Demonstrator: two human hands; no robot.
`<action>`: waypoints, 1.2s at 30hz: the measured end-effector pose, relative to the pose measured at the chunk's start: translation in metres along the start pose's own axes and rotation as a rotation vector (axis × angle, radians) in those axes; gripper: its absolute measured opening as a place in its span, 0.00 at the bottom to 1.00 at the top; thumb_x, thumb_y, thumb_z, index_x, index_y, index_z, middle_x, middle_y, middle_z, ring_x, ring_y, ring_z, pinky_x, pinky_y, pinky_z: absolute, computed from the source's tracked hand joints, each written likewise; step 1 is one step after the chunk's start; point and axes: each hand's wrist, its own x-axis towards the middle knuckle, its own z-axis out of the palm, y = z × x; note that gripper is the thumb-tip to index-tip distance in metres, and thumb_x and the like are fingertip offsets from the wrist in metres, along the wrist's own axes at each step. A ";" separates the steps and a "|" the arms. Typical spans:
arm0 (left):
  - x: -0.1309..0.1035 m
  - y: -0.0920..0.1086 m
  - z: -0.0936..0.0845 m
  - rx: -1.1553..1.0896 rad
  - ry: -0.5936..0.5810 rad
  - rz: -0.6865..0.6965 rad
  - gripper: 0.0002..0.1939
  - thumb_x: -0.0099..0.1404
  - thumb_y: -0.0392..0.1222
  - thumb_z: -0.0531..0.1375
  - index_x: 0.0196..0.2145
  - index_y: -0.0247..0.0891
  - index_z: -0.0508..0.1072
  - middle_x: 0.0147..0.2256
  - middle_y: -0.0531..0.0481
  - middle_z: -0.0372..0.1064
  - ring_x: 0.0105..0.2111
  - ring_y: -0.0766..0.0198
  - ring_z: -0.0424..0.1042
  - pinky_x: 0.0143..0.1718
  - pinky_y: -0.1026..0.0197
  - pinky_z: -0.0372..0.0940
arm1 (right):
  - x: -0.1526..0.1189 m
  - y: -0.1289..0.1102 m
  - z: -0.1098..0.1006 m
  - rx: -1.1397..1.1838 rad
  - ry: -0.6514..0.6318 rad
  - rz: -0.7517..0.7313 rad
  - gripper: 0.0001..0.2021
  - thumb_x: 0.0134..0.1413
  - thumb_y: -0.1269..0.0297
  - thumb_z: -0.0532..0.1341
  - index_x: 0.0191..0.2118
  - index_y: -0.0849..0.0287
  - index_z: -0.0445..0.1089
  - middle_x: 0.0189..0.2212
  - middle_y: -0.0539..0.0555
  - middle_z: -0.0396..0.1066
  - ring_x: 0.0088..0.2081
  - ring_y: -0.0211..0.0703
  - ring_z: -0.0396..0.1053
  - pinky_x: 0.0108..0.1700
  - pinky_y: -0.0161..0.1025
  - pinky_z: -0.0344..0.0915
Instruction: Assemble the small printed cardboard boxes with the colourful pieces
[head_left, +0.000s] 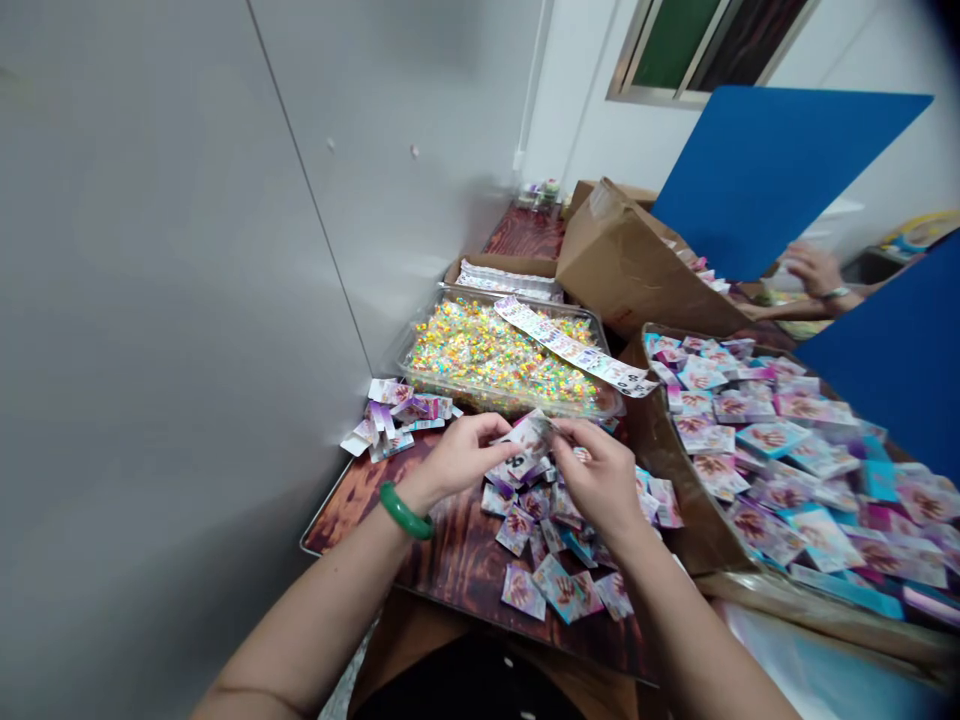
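A small printed paper sheet [531,440], white with black and coloured marks, is pinched between both my hands over the table. The fingers of my left hand [469,455] close on its left side; a green bangle is on that wrist. My right hand [600,475] grips its right edge between thumb and fingers. Below them lies a heap of small printed boxes [553,578], pink, purple and blue, partly hidden by my hands. Just beyond, a clear plastic tray [517,400] holds many tiny wrapped colourful pieces. A long printed strip [574,348] lies across it.
Several more small boxes [394,415] lie by the grey wall panel [187,300] at left. A large carton [667,450] full of boxes stands at right, with another tilted carton [637,255] behind. Past a blue board [780,170], another person's hand [814,270] shows.
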 end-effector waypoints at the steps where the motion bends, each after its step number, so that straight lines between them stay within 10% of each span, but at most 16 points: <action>1: 0.000 -0.001 0.003 -0.101 -0.019 -0.052 0.09 0.56 0.43 0.62 0.28 0.34 0.70 0.26 0.52 0.66 0.28 0.66 0.65 0.32 0.63 0.61 | -0.002 0.002 0.003 -0.054 0.018 -0.073 0.09 0.55 0.69 0.56 0.39 0.59 0.73 0.35 0.57 0.76 0.38 0.47 0.73 0.42 0.43 0.68; 5: -0.003 0.002 0.013 -0.290 0.039 -0.084 0.11 0.55 0.45 0.63 0.28 0.33 0.71 0.25 0.53 0.65 0.27 0.68 0.64 0.30 0.64 0.61 | -0.018 0.005 0.014 -0.057 -0.065 -0.143 0.14 0.56 0.66 0.58 0.48 0.59 0.69 0.43 0.60 0.74 0.44 0.49 0.72 0.47 0.45 0.67; 9: 0.007 0.006 -0.004 0.081 -0.090 0.007 0.15 0.59 0.49 0.60 0.26 0.34 0.75 0.23 0.51 0.68 0.26 0.67 0.64 0.28 0.64 0.58 | -0.033 0.007 0.008 0.070 -0.188 0.130 0.09 0.59 0.63 0.55 0.37 0.56 0.72 0.32 0.54 0.75 0.34 0.45 0.73 0.37 0.38 0.68; 16: 0.107 -0.032 -0.060 0.803 0.115 -0.022 0.08 0.60 0.39 0.58 0.30 0.35 0.76 0.33 0.44 0.74 0.35 0.59 0.69 0.38 0.61 0.61 | -0.042 0.003 0.002 0.125 -0.417 0.284 0.10 0.61 0.60 0.51 0.39 0.55 0.67 0.30 0.51 0.72 0.32 0.43 0.70 0.35 0.36 0.65; 26: 0.201 -0.057 -0.037 0.864 0.019 -0.139 0.14 0.53 0.47 0.65 0.30 0.32 0.74 0.35 0.38 0.73 0.40 0.53 0.70 0.42 0.57 0.61 | -0.038 0.011 0.005 0.229 -0.428 0.345 0.10 0.58 0.61 0.56 0.35 0.56 0.73 0.33 0.53 0.75 0.37 0.45 0.72 0.41 0.38 0.65; 36: 0.207 -0.046 -0.045 0.550 0.030 -0.202 0.08 0.58 0.41 0.61 0.28 0.32 0.70 0.25 0.50 0.68 0.28 0.66 0.67 0.31 0.62 0.64 | -0.037 0.023 -0.005 0.306 -0.316 0.456 0.12 0.55 0.56 0.58 0.37 0.56 0.76 0.33 0.54 0.76 0.36 0.48 0.73 0.38 0.40 0.68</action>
